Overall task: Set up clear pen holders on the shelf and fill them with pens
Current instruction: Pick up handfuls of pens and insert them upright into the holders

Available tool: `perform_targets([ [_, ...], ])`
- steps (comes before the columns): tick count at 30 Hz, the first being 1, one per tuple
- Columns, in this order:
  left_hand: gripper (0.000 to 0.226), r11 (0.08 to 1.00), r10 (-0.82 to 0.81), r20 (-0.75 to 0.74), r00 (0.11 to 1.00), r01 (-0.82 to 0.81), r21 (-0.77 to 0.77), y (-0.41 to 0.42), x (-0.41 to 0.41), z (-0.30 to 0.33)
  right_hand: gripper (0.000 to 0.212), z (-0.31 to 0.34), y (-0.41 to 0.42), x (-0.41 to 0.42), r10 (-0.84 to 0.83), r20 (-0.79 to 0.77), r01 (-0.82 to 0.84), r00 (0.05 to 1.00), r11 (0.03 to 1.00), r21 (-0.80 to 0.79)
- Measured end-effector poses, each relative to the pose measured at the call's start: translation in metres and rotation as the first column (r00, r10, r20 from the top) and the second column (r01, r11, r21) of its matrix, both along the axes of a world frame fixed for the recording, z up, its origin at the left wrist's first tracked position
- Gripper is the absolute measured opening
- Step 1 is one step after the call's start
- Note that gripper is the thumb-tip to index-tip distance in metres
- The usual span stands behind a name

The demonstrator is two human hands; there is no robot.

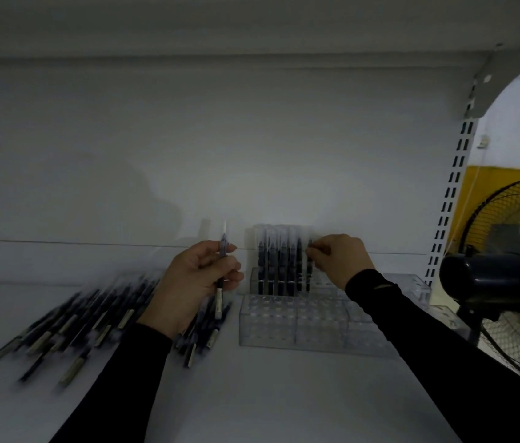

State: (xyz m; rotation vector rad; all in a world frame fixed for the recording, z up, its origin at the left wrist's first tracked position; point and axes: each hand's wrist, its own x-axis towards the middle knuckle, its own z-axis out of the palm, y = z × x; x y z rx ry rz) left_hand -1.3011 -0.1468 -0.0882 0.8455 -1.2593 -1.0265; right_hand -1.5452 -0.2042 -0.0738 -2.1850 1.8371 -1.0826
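Sleeves, black, ran up from the bottom edge on both sides, over the white shelf [284, 394], which filled most of the view. Pile of loose pens [70, 327] lay on the shelf at left, blurred, partly under the left forearm. Clear pen holders sat centre-right: front holder [294, 324] showed only bare holes; rear holder [284, 282], just behind it, held a row of upright pens [279, 260] in its left part. More clear holder showed behind the right arm toward the upright; count unclear. Left hand [194, 282] gripped one spare pen [221, 273] near vertical, fingers curled round the barrel, waiting beside the rear holder. Right hand [338, 260] pinched the top of a pen [309, 251] at the right end of the upright row, fingertips closed on its cap end; whether it was seated in its hole couldn't be told through the blur. Likely step: dropping that pen into the next free hole. Best done by keeping it plumb, aiming the tip at one hole, releasing only once it bottomed out, and not knocking neighbours. Front holder stood between the person and the rear row, so the reach went over it. Black fan [501, 276] stood close at right beside the slotted upright [453, 187], crowding the right elbow.
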Motion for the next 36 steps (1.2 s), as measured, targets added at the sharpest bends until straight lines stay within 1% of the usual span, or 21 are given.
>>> perform_targets([
  [4, 0.011, 1.0, 0.005, 0.023, 1.0, -0.005, 0.005, 0.0, 0.001, 0.0, 0.03, 0.002, 0.002, -0.002, -0.044, -0.088, 0.048, 0.995, 0.998, 0.048],
  [5, 0.011, 1.0, 0.008, 0.031, 0.999, -0.008, 0.002, 0.0, 0.001, 0.0, 0.03, 0.003, 0.003, -0.003, -0.053, -0.084, 0.056, 0.995, 0.998, 0.04],
  [7, 0.011, 1.0, 0.018, 0.041, 0.999, -0.018, -0.002, -0.001, 0.0, 0.0, 0.028, 0.006, 0.008, -0.004, -0.055, -0.048, 0.054, 0.997, 0.998, -0.025],
  [9, 0.01, 0.999, 0.034, 0.041, 0.999, -0.033, -0.008, 0.001, -0.001, 0.002, 0.027, 0.011, 0.017, 0.0, 0.001, 0.001, 0.0, 1.0, 0.995, -0.095],
  [12, 0.01, 0.998, 0.065, 0.037, 0.997, -0.065, -0.024, 0.005, -0.006, 0.006, 0.028, 0.019, 0.036, 0.016, 0.179, 0.085, -0.168, 0.98, 0.978, -0.122],
  [14, 0.011, 0.997, 0.077, 0.048, 0.996, -0.075, -0.034, 0.009, -0.013, 0.01, 0.028, 0.022, 0.047, 0.029, 0.299, 0.19, -0.28, 0.935, 0.953, -0.118],
  [16, 0.011, 0.997, 0.066, 0.074, 0.995, -0.062, -0.044, 0.014, -0.02, 0.014, 0.027, 0.025, 0.055, 0.041, 0.384, 0.3, -0.368, 0.873, 0.923, -0.112],
  [19, 0.012, 0.999, 0.012, 0.107, 0.994, -0.007, -0.049, 0.021, -0.03, 0.019, 0.025, 0.029, 0.059, 0.052, 0.455, 0.346, -0.435, 0.821, 0.89, -0.137],
  [21, 0.012, 0.998, -0.032, 0.133, 0.991, 0.04, -0.056, 0.027, -0.037, 0.022, 0.024, 0.03, 0.06, 0.053, 0.485, 0.39, -0.46, 0.783, 0.873, -0.163],
  [24, 0.011, 0.994, -0.091, 0.153, 0.984, 0.099, -0.048, 0.033, -0.042, 0.023, 0.015, 0.031, 0.061, 0.048, 0.466, 0.548, -0.465, 0.695, 0.872, -0.151],
  [25, 0.011, 0.994, -0.084, 0.181, 0.98, 0.095, -0.053, 0.032, -0.041, 0.023, 0.013, 0.031, 0.061, 0.045, 0.452, 0.597, -0.461, 0.663, 0.875, -0.15],
  [26, 0.012, 0.995, -0.046, 0.249, 0.967, 0.066, -0.073, 0.031, -0.037, 0.022, 0.011, 0.033, 0.061, 0.041, 0.435, 0.645, -0.449, 0.629, 0.88, -0.156],
  [27, 0.013, 0.994, 0.031, 0.362, 0.932, 0.009, -0.109, 0.027, -0.031, 0.019, 0.009, 0.035, 0.06, 0.036, 0.417, 0.69, -0.433, 0.592, 0.886, -0.164],
  [28, 0.016, 0.986, 0.131, 0.489, 0.862, -0.062, -0.155, 0.024, -0.023, 0.017, 0.008, 0.038, 0.059, 0.03, 0.4, 0.717, -0.409, 0.571, 0.896, -0.175],
  [29, 0.022, 0.968, 0.239, 0.601, 0.763, -0.141, -0.206, 0.02, -0.013, 0.013, 0.008, 0.04, 0.057, 0.022, 0.387, 0.726, -0.379, 0.569, 0.907, -0.187],
  [30, 0.03, 0.95, 0.312, 0.68, 0.664, -0.2, -0.24, 0.016, -0.003, 0.01, 0.008, 0.043, 0.055, 0.015, 0.373, 0.723, -0.342, 0.582, 0.919, -0.198],
  [31, 0.041, 0.942, 0.333, 0.746, 0.577, -0.233, -0.24, 0.012, 0.008, 0.005, 0.008, 0.045, 0.053, 0.008, 0.357, 0.717, -0.301, 0.599, 0.93, -0.211],
  [32, 0.052, 0.944, 0.314, 0.813, 0.49, -0.252, -0.213, 0.008, 0.018, 0.0, 0.008, 0.046, 0.05, 0.001, 0.338, 0.707, -0.254, 0.621, 0.94, -0.226],
  [34, 0.067, 0.956, 0.218, 0.932, 0.291, -0.257, -0.143, 0.0, 0.032, -0.01, 0.007, 0.047, 0.042, -0.01, 0.293, 0.688, -0.159, 0.664, 0.954, -0.254],
  [35, 0.071, 0.96, 0.171, 0.96, 0.22, -0.255, -0.113, -0.004, 0.036, -0.015, 0.007, 0.046, 0.037, -0.015, 0.264, 0.668, -0.114, 0.696, 0.959, -0.261],
  [36, 0.075, 0.963, 0.134, 0.976, 0.174, -0.256, -0.087, -0.007, 0.037, -0.019, 0.009, 0.045, 0.032, -0.019, 0.234, 0.633, -0.077, 0.738, 0.961, -0.266],
])
